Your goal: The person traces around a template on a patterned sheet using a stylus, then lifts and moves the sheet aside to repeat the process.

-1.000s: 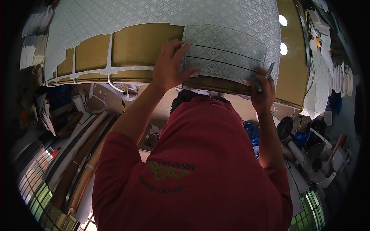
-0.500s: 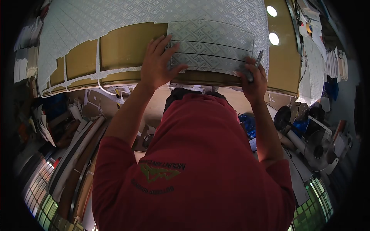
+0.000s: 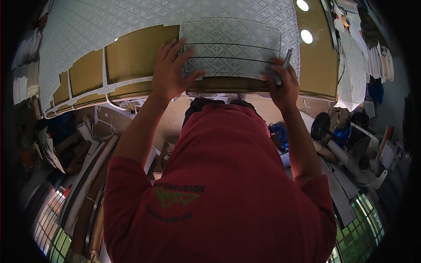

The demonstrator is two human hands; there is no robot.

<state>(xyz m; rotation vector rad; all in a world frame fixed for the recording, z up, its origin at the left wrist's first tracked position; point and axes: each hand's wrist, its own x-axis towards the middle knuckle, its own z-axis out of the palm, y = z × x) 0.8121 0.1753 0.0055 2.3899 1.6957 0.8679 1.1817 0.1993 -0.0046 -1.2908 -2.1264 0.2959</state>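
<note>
A pale patterned sheet (image 3: 131,22) covers much of a brown table (image 3: 136,55). On it, at the near edge, lies a clear rectangular template (image 3: 232,50) with dark lines across. My left hand (image 3: 171,70) rests with fingers spread on the template's left edge and holds nothing. My right hand (image 3: 284,81), at the template's right end, is closed around a slim metallic tool (image 3: 287,59) that points up and away. The tool's lower end is partly hidden by my fingers. Thin strips of the sheet lie along the table's near edge at the left.
Stacked papers (image 3: 26,81) are at the far left, and hanging sheets (image 3: 351,65) at the right. Long rolls (image 3: 85,184) lean at the lower left. A fan (image 3: 364,162) stands at the lower right. Two bright light spots show on the table.
The view has shifted slightly, so the table and both hands appear a little further left and up. Both hands keep about the same places on the template.
</note>
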